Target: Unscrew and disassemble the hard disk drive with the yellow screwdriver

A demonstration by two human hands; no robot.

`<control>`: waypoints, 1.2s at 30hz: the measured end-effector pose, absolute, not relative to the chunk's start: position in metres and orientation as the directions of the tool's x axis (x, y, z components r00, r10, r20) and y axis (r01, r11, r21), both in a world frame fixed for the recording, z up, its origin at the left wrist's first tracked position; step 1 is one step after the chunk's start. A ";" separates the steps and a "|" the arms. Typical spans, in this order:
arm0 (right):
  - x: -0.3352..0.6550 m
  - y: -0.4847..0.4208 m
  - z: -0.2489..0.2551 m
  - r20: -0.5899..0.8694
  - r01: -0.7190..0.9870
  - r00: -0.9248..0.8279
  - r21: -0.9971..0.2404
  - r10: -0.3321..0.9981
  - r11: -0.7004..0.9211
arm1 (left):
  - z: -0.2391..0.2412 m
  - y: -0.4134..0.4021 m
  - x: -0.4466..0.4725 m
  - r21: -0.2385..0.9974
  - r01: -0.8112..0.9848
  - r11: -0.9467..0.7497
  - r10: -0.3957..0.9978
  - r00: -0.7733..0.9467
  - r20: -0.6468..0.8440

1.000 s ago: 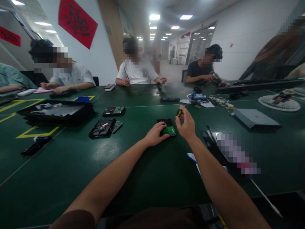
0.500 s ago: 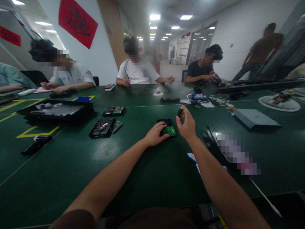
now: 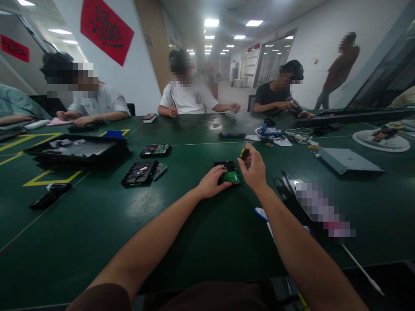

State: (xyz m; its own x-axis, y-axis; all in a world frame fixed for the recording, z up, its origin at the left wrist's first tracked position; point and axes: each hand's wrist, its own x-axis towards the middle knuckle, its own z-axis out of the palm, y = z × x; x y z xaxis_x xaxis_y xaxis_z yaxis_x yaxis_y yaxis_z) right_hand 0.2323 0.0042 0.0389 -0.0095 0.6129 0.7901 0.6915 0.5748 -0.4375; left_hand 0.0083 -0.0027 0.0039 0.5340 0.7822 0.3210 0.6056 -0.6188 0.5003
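A hard drive (image 3: 231, 177) with a green circuit board lies on the green table in front of me. Spread across its left side, my left hand (image 3: 213, 181) holds it down, the thumb along the near edge and the fingers over the top. Just right of the drive, my right hand (image 3: 253, 168) is raised, its fingers closed on a short yellow-and-black handle that looks like a screwdriver (image 3: 244, 152). The tool's tip cannot be made out. Left of my hands lie another hard drive (image 3: 155, 150), an opened black drive case (image 3: 139, 173) and a loose circuit board (image 3: 160, 171).
A black tray (image 3: 76, 149) stands at the left. Beyond my hands are a dark tool (image 3: 231, 135) and a bowl of blue items (image 3: 268, 133). A grey metal box (image 3: 350, 162) and a white fan grille (image 3: 381, 141) are at right. Several people sit across the table.
The handle in my right hand has turned a little, showing more yellow. My left hand stays on the hard drive. A person in the background has moved along the wall.
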 end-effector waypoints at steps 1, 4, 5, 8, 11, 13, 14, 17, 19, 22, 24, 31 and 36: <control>0.232 0.004 0.039 0.790 0.692 -0.013 -0.436 0.613 0.576 | 0.004 -0.003 0.008 0.500 0.605 -0.619 0.782 0.533 0.322; 0.233 0.005 0.039 0.793 0.685 -0.029 -0.427 0.608 0.590 | 0.005 -0.004 0.008 0.499 0.605 -0.621 0.780 0.536 0.322; 0.233 0.005 0.039 0.794 0.684 -0.030 -0.426 0.607 0.592 | 0.006 -0.004 0.008 0.497 0.605 -0.622 0.780 0.538 0.320; 0.233 0.005 0.039 0.800 0.690 -0.016 -0.426 0.600 0.586 | 0.008 -0.005 0.008 0.498 0.608 -0.619 0.782 0.539 0.314; 0.232 0.003 0.040 0.803 0.709 -0.002 -0.419 0.596 0.567 | 0.008 -0.005 0.008 0.505 0.605 -0.616 0.784 0.536 0.314; 0.232 0.002 0.041 0.801 0.721 -0.002 -0.414 0.599 0.555 | 0.007 -0.005 0.008 0.510 0.603 -0.613 0.786 0.532 0.316; 0.232 0.002 0.041 0.800 0.722 -0.003 -0.413 0.600 0.555 | 0.006 -0.005 0.008 0.511 0.602 -0.614 0.785 0.530 0.319; 0.231 0.003 0.040 0.801 0.707 -0.001 -0.422 0.598 0.567 | 0.005 -0.004 0.009 0.506 0.594 -0.626 0.777 0.533 0.335; 0.231 0.004 0.040 0.799 0.698 -0.002 -0.430 0.601 0.573 | 0.004 -0.004 0.009 0.505 0.586 -0.633 0.771 0.537 0.343; 0.231 0.003 0.040 0.795 0.708 -0.013 -0.420 0.606 0.567 | 0.005 -0.004 0.009 0.507 0.589 -0.629 0.774 0.534 0.339; 0.231 0.002 0.041 0.795 0.719 -0.016 -0.412 0.607 0.560 | 0.005 -0.004 0.008 0.507 0.595 -0.624 0.778 0.533 0.332; 0.231 0.003 0.041 0.787 0.706 -0.015 -0.428 0.616 0.564 | 0.005 -0.004 0.008 0.506 0.607 -0.613 0.786 0.531 0.316; 0.231 0.002 0.042 0.791 0.719 0.005 -0.428 0.611 0.547 | 0.009 -0.006 0.008 0.514 0.609 -0.605 0.791 0.532 0.300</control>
